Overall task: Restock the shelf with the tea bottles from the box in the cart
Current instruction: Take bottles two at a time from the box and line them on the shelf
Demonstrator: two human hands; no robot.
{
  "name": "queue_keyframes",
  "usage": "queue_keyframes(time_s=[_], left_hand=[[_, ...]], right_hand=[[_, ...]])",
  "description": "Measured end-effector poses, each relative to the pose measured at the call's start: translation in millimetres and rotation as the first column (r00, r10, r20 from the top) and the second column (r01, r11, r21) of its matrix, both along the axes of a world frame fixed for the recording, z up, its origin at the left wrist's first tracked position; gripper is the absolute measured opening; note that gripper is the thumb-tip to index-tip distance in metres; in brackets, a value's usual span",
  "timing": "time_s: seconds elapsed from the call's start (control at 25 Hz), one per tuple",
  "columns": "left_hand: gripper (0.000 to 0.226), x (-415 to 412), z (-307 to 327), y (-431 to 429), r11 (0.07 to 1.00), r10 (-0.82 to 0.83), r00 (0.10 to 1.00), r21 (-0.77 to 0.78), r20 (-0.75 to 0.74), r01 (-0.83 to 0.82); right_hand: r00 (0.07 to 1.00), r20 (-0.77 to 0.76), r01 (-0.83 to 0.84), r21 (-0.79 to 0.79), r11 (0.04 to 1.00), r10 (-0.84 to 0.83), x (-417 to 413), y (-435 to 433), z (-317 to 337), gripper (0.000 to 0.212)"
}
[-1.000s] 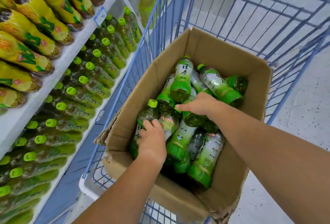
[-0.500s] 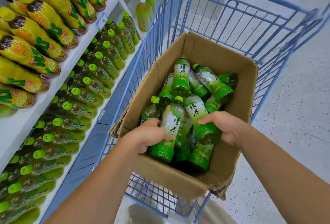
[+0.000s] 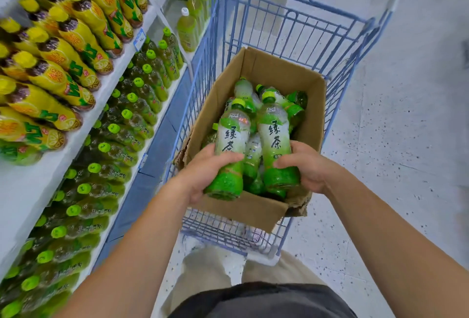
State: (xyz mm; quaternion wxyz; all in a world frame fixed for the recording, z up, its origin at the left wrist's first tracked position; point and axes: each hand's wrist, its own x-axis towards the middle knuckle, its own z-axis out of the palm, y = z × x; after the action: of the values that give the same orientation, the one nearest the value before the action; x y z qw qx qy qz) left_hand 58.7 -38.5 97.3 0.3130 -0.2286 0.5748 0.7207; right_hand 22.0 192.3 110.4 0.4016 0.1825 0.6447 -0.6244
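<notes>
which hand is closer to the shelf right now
Left. The left hand, gripping a bottle, is on the side toward the shelf; the right hand, with another bottle, is farther, across the box.

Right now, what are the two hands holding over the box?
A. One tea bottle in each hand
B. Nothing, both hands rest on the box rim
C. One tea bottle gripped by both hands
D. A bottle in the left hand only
A: the left hand grips one green tea bottle and the right hand grips a second bottle, both raised above the cardboard box.
</notes>
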Motion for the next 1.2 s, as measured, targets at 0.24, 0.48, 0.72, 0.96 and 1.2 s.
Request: queue_keyframes(time_s=[0.24,0.48,0.72,0.96,1.2], left_hand=[[0.048,49,43,-53,0.988,0.089,0.970,-0.101,-0.224,-0.114],[0.046,110,72,-112,0.929,0.250,0.925,-0.197,-0.286,-0.312],[0.037,200,98,-135,0.755,0.459,0.817,-0.332,-0.349,-0.566],[0.036,313,104,-130,0.498,0.704,0.631,-0.407,-0.326,-0.766],[0.025,397,109,-137,0.223,0.875,0.353,-0.372,-0.332,-0.901]], right_hand=[[0.961,-0.193,0.211,0.046,0.976,-0.199,44,-54,44,0.061],[0.939,-0.343,0.061,0.143,0.988,-0.008,75,-121,78,0.048],[0.869,-0.370,-0.287,0.165,0.944,0.329,102,-188,93,0.012],[0.791,-0.359,-0.529,0.005,0.848,0.495,163,-250,102,0.028],[0.646,-0.402,-0.694,0.044,0.718,0.649,230,-311,107,0.034]])
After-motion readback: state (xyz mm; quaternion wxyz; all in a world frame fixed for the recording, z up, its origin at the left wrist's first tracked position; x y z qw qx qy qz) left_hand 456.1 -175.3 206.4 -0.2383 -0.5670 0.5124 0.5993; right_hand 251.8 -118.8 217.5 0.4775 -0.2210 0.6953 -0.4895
